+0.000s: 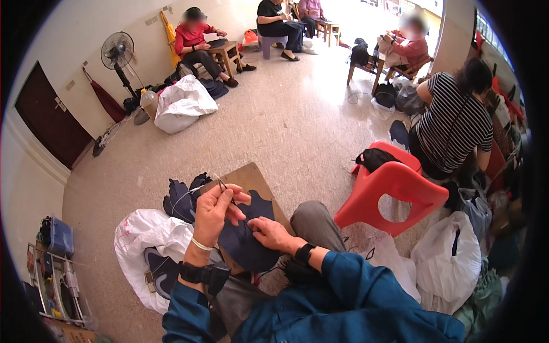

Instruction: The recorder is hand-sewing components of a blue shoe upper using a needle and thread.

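You sit in a workshop: dark cloth point(260, 210) on your low bench point(247, 175), people point(189, 39) seated around, sacks point(182, 108) on the floor point(269, 126).

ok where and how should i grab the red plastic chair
Probably by the red plastic chair's backrest, coming from the wearer's side: pass the fingers through the large opening and close the grip around the rim. The backrest is the part nearest the wearer, and a black item lies on the chair beyond it.

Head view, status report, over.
Left hand raised, pinching thin dark item. Right hand on navy fabric piece, grip unclear. Fabric on wooden board. Red chair apart, to the right.
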Available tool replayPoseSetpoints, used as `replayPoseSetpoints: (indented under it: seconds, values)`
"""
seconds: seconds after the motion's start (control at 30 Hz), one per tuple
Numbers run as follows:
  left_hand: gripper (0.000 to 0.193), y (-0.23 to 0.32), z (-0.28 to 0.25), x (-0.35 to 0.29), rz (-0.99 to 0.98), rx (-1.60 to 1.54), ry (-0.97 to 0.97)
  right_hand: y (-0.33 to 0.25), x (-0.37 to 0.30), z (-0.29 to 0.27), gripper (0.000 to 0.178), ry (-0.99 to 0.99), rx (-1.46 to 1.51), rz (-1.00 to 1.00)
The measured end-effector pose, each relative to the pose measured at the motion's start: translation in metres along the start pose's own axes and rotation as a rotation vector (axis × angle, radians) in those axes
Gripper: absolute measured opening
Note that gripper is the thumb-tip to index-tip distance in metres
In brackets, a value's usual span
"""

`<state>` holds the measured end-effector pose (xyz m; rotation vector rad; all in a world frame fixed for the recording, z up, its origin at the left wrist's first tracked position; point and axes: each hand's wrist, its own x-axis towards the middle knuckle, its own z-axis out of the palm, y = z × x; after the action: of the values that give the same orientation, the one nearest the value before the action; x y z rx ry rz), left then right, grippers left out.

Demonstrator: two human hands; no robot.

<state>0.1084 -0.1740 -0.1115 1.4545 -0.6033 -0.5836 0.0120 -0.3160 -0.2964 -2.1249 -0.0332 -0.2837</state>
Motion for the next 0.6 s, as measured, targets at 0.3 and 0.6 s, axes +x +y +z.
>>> replayPoseSetpoints:
  seconds: [0.3, 0.6]
  values:
    - [0.018, 0.001, 0.0, 0.003, 0.041, -0.05, 0.0, -0.001, -0.005, 0.001, 0.025, -0.047, -0.052, 0.03]
    - [0.018, 0.006, -0.003, 0.002, 0.066, 0.093, 0.021, -0.001, -0.009, 0.0, 0.022, -0.034, -0.031, 0.02]
